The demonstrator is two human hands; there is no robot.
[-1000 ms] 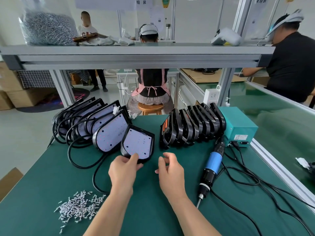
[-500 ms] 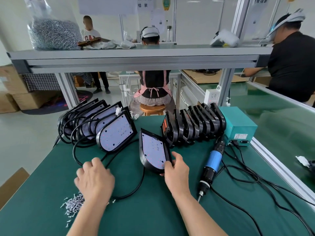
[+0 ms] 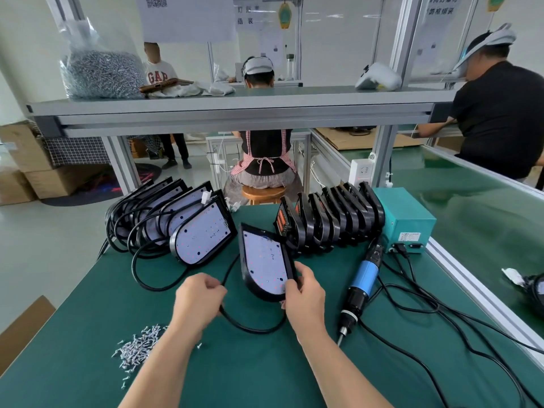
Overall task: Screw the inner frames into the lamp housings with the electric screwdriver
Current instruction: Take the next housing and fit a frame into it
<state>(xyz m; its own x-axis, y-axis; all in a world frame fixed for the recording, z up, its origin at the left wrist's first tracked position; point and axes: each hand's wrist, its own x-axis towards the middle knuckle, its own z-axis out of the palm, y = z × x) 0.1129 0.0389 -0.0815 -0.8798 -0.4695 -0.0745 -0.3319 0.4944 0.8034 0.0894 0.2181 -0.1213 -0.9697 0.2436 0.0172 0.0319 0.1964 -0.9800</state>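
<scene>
My right hand (image 3: 304, 293) grips the near right edge of a black lamp housing (image 3: 265, 260) with a white LED board, tilted up on the green table. My left hand (image 3: 198, 297) pinches that housing's black cable (image 3: 253, 328), which loops across the mat below. A row of several more housings (image 3: 188, 228) with cables leans at the back left. Several black inner frames (image 3: 332, 222) stand in a row at the back centre. The blue and black electric screwdriver (image 3: 360, 287) lies on the mat to the right of my right hand, untouched. A pile of small silver screws (image 3: 137, 347) sits at the near left.
A teal power box (image 3: 406, 219) stands at the back right, with black cords (image 3: 426, 307) trailing over the right side of the mat. An aluminium rail (image 3: 471, 284) bounds the table on the right. A shelf (image 3: 229, 110) overhead carries a bag of screws (image 3: 100, 75). Other people work beyond.
My left hand rose from the screw pile and took hold of the cable. The housing in my right hand has come a little nearer and stays tilted up.
</scene>
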